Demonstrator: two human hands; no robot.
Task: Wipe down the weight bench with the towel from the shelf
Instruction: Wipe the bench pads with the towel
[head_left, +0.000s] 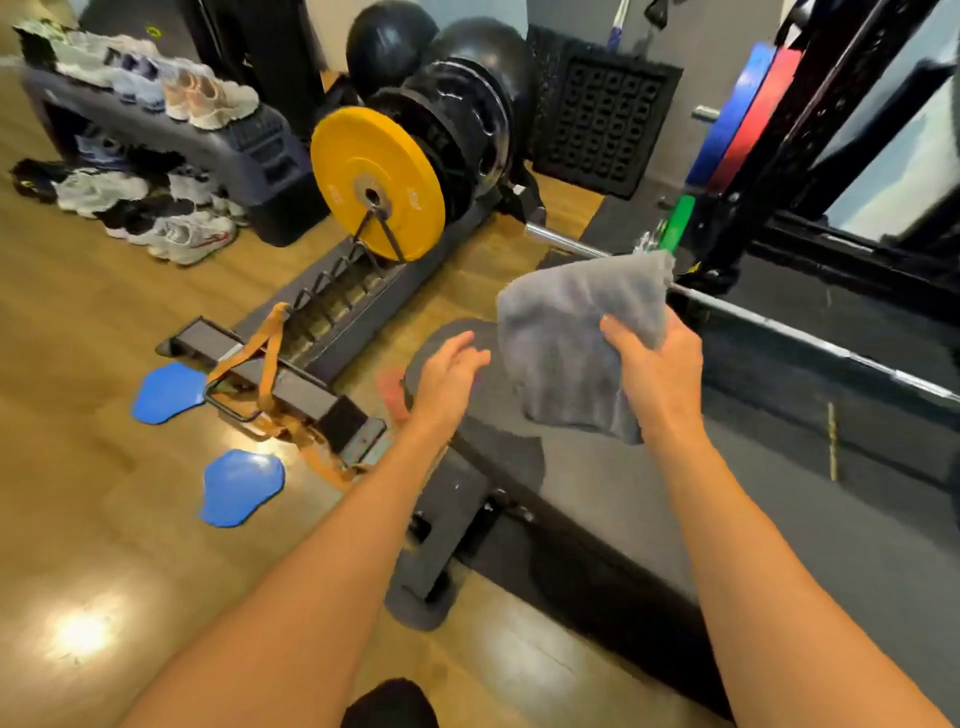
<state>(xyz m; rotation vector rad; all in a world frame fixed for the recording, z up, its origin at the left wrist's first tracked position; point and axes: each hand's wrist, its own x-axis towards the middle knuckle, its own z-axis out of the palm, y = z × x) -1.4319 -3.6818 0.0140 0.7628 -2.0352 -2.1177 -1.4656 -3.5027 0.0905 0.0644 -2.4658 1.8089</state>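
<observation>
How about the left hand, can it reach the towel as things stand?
Probably yes: nothing seems to block it. The open left hand is beside the towel, which the right hand holds up over the bench.

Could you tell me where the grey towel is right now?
In the head view the grey towel hangs right of centre, gripped by the right hand above the bench pad, in front of the barbell.

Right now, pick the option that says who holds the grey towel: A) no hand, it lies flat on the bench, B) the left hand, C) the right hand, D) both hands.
C: the right hand grips the grey towel above the bench, while the left hand is open and grips nothing.
</observation>
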